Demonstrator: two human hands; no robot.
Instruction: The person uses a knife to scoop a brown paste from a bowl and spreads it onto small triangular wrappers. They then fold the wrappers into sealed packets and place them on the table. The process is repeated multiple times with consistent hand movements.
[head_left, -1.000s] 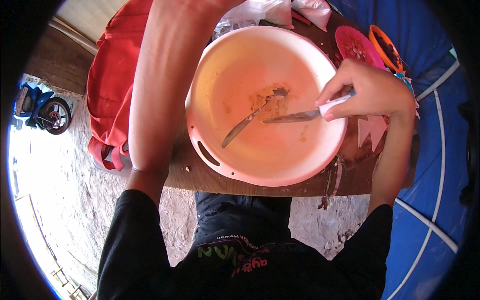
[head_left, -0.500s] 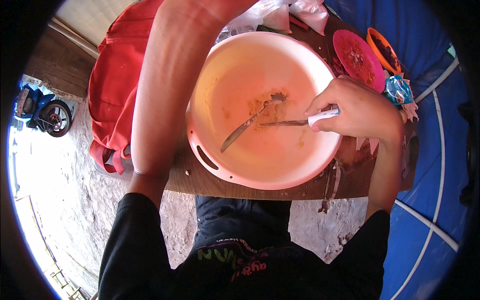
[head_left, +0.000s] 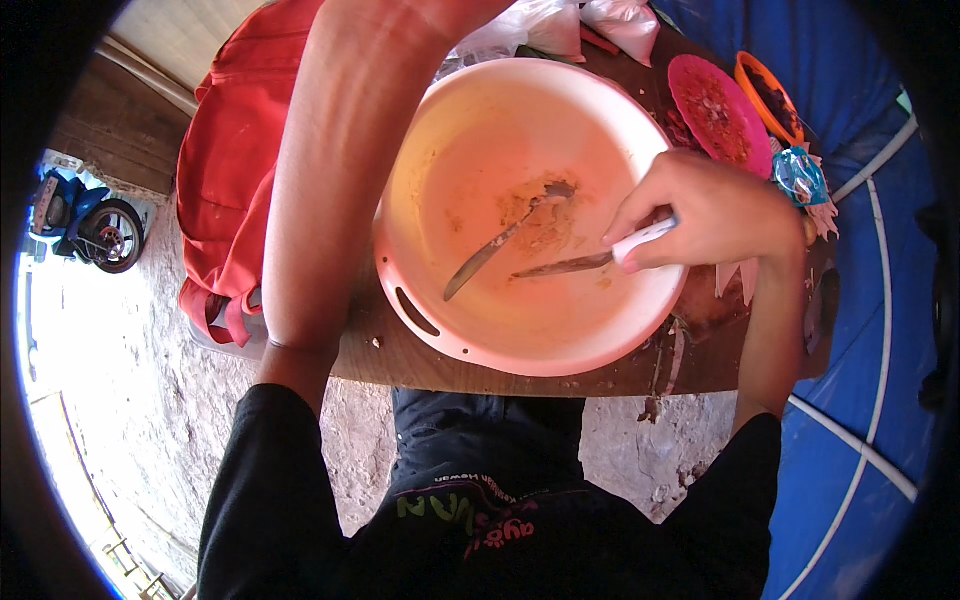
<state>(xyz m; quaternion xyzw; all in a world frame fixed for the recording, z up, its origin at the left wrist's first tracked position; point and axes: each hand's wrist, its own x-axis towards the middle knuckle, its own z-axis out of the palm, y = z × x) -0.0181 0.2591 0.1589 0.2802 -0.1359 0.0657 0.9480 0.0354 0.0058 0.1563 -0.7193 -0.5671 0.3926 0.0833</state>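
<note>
A large pale basin (head_left: 540,352) with a slotted handle stands on the wooden table (head_left: 385,366), brown smears over its bottom. Inside it a metal spoon (head_left: 480,260) lies slanted, its bowl end on the dark residue. My right hand (head_left: 720,212) is over the basin's right rim, closed around the white handle of a knife (head_left: 570,266). The knife's stained blade points left, low over the bottom, beside the spoon; whether it touches cannot be told. My left forearm (head_left: 325,190) reaches forward past the basin's left side, and the hand lies beyond the upper edge of view.
A red bag (head_left: 232,150) sits left of my arm. Filled plastic bags (head_left: 622,28) lie behind the basin. At the far right are a pink plate (head_left: 757,155) of reddish food, an orange bowl (head_left: 742,72) and a blue packet (head_left: 800,178). White pipes (head_left: 850,445) cross blue sheeting.
The knife has tilted, its tip now lower and slightly closer to me. My right hand has shifted slightly left. The spoon and my left arm look nearly unchanged.
</note>
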